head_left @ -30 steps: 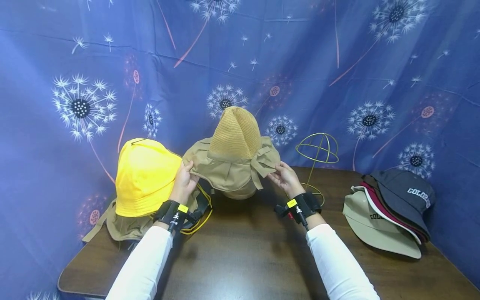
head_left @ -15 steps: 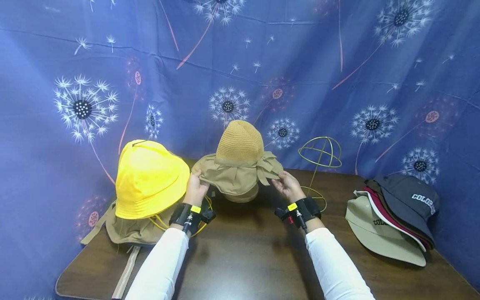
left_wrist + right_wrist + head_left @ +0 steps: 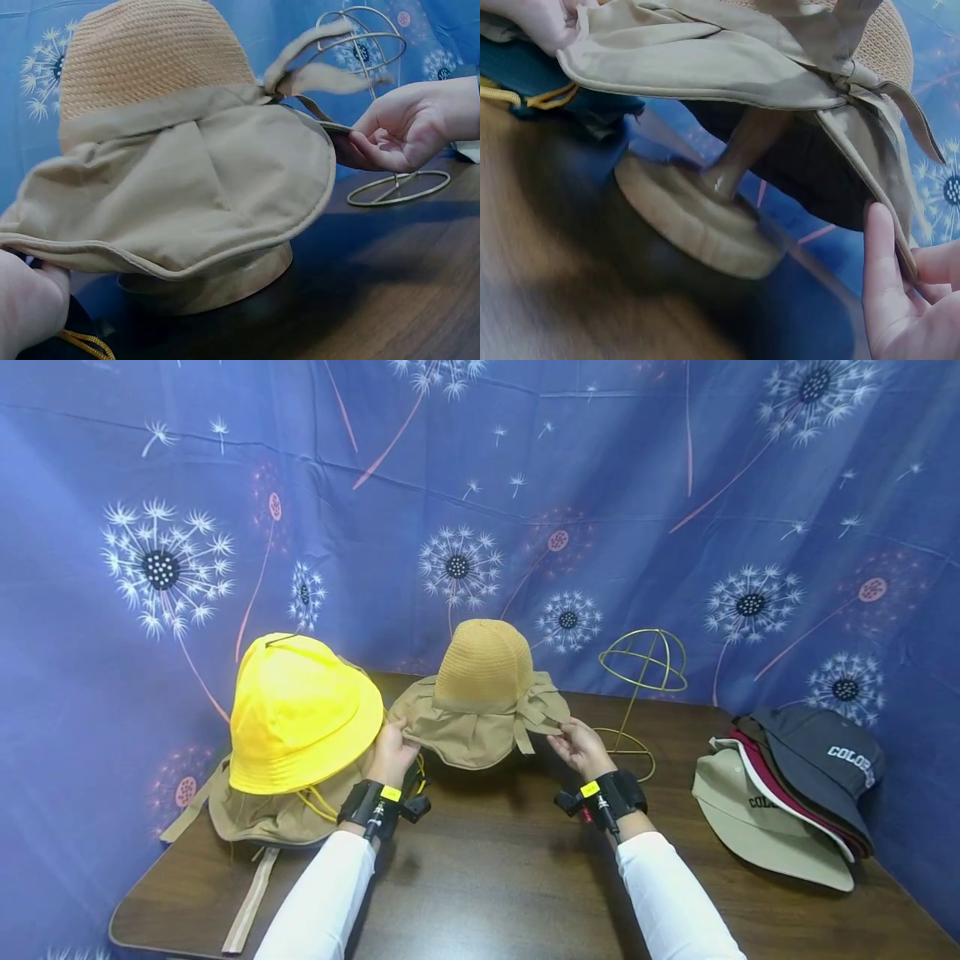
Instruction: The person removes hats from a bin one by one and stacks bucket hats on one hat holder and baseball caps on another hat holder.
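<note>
A sun hat (image 3: 483, 664) with a woven straw crown and a beige cloth brim sits over a wooden hat stand, brim level and flared. Its round base (image 3: 697, 225) and post show beneath the brim in the right wrist view. My left hand (image 3: 390, 753) pinches the brim's left edge between thumb and fingers. At the opposite edge, beside the cloth bow (image 3: 847, 79), my right hand (image 3: 583, 747) pinches the brim, with its fingers (image 3: 885, 255) on the border. The crown stands rounded, and the stand's top is hidden inside it.
Left of the sun hat, a yellow bucket hat (image 3: 300, 718) rests on another beige hat (image 3: 255, 814) with a hanging strap (image 3: 251, 902). A gold wire hat stand (image 3: 630, 714) stands behind my right hand. Stacked caps (image 3: 802, 752) lie on the table (image 3: 487, 877) at the right.
Both hands have brought the sun hat down and slightly right over the stand. Its crown went from peaked and creased to rounded, and the base dropped from sight in the head view.
</note>
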{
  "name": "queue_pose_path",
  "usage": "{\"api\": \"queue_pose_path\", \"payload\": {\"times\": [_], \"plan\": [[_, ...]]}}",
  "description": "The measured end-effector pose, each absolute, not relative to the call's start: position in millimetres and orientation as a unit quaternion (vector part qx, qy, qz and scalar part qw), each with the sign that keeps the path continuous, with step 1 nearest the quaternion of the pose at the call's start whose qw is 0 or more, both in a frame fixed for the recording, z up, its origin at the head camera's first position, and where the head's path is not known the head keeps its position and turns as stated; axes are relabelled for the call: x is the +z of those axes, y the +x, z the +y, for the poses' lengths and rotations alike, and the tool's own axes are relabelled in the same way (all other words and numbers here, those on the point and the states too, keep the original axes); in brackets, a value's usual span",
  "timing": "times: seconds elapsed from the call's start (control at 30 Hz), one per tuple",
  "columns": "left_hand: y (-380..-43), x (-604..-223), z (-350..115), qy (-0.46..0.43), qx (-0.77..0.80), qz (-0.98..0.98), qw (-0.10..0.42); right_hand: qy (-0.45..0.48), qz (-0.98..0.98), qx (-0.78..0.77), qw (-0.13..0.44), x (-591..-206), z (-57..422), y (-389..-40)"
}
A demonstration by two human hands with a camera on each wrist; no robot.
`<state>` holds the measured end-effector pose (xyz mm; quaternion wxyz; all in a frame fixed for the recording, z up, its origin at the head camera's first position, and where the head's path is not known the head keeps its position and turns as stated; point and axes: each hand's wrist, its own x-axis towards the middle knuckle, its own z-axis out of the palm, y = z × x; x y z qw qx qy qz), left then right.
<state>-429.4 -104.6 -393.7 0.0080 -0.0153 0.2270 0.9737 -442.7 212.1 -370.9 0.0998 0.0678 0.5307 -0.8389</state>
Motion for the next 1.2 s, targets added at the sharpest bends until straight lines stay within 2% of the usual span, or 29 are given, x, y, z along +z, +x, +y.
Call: {"api": "queue_pose_path", "payload": {"times": [0.23, 0.33, 0.37, 0.47, 0.57, 0.67, 0.73, 0.87, 0.9, 0.97, 1.03, 1.2], "plan": [[-482.3, -447.5, -113.7, -0.025, 0.967, 0.254, 0.018, 0.072, 0.532, -0.838, 0.103, -378.3, 218.1, -439.9], [-468.0, -435.0, -107.3, -0.044, 0.954, 0.295, 0.011, 0.078, 0.541, -0.831, 0.101, -379.2, 218.9, -437.8], [-451.8, -418.3, -102.6, -0.066, 0.947, 0.315, 0.010, 0.080, 0.542, -0.830, 0.102, -379.1, 219.3, -437.0], [-420.7, -393.8, -101.1, -0.048, 0.941, 0.335, 0.026, 0.082, 0.542, -0.831, 0.099, -377.9, 220.3, -434.7], [-412.6, -385.1, -102.1, -0.035, 0.939, 0.339, 0.039, 0.080, 0.537, -0.834, 0.093, -375.3, 221.8, -432.5], [-427.8, -400.9, -108.0, 0.005, 0.948, 0.315, 0.051, 0.079, 0.536, -0.836, 0.088, -373.0, 222.9, -430.2], [-457.8, -435.2, -119.0, 0.049, 0.954, 0.289, 0.064, 0.078, 0.532, -0.838, 0.089, -372.3, 223.2, -429.1], [-472.0, -447.1, -121.1, 0.039, 0.948, 0.312, 0.052, 0.074, 0.526, -0.842, 0.094, -373.4, 222.5, -428.6], [-469.0, -442.9, -118.3, 0.018, 0.941, 0.335, 0.039, 0.074, 0.528, -0.841, 0.097, -374.2, 221.9, -429.0], [-439.0, -409.6, -106.2, -0.036, 0.919, 0.392, 0.016, 0.075, 0.531, -0.838, 0.103, -376.2, 220.6, -429.9], [-418.6, -391.7, -100.1, -0.062, 0.902, 0.426, 0.004, 0.079, 0.536, -0.833, 0.107, -378.2, 218.8, -430.8], [-389.2, -369.2, -90.5, -0.081, 0.899, 0.431, -0.007, 0.088, 0.534, -0.834, 0.106, -379.3, 217.4, -431.4]]}}
